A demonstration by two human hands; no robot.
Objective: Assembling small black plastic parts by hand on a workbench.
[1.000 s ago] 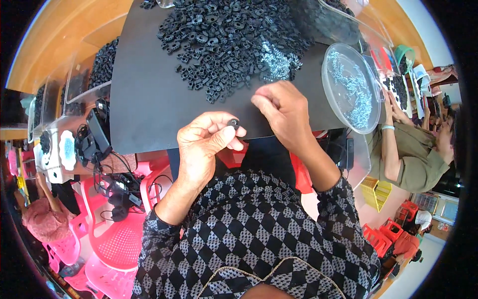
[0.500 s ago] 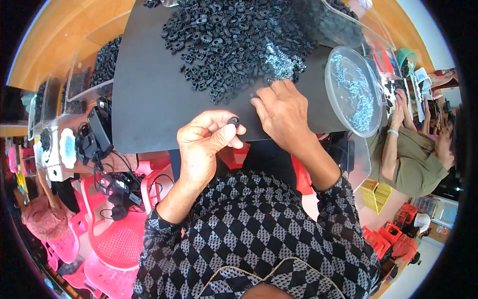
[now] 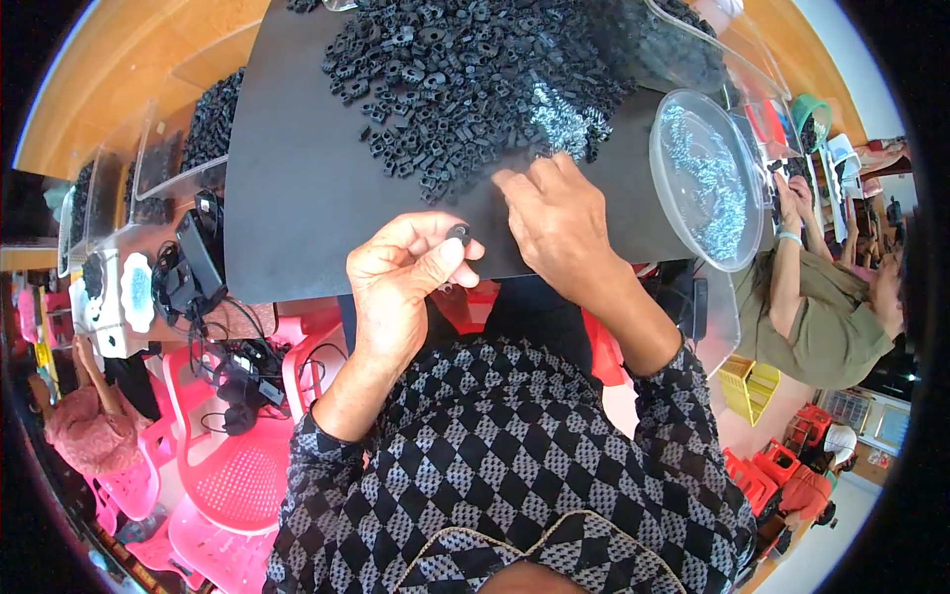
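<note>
Near the frame's centre our left hand (image 3: pixel 391 280) pinched a black part (image 3: pixel 459 232), seemingly to steady it, while our right hand (image 3: pixel 562 216) sat by upper-centre silver springs (image 3: pixel 567 123), whether gripping anything we couldn't tell.

before you on the surface (image 3: pixel 297 233), the parts pile (image 3: pixel 435 89) lies toward the back, the spring heap (image 3: pixel 566 121) at its near right side, the dish (image 3: pixel 676 205) further right, a bin (image 3: pixel 194 185) left.
</note>
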